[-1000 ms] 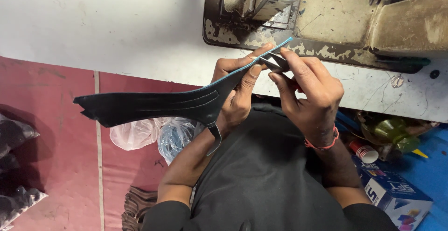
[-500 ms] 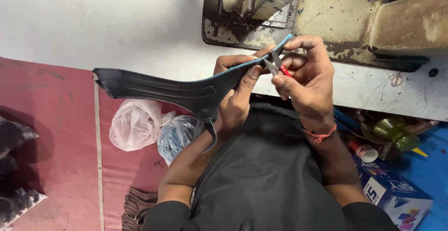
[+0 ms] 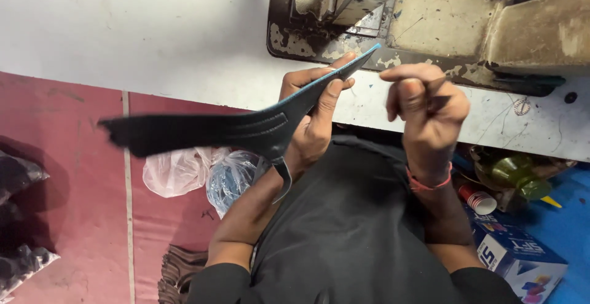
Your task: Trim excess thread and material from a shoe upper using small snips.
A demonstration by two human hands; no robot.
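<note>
Right hand [image 3: 424,104] is now pulling away, fingers curled shut, while left hand [image 3: 313,113] keeps pinching the black strap [image 3: 215,132].

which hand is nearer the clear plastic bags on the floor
Left. The left hand, holding the black stitched piece, is just above the plastic bags; the right hand is farther off, near the sewing machine.

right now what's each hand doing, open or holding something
Left hand: closed on the black stitched leather piece.
Right hand: curled shut, apart from the piece; a small dark tool seems pinched in it.
</note>
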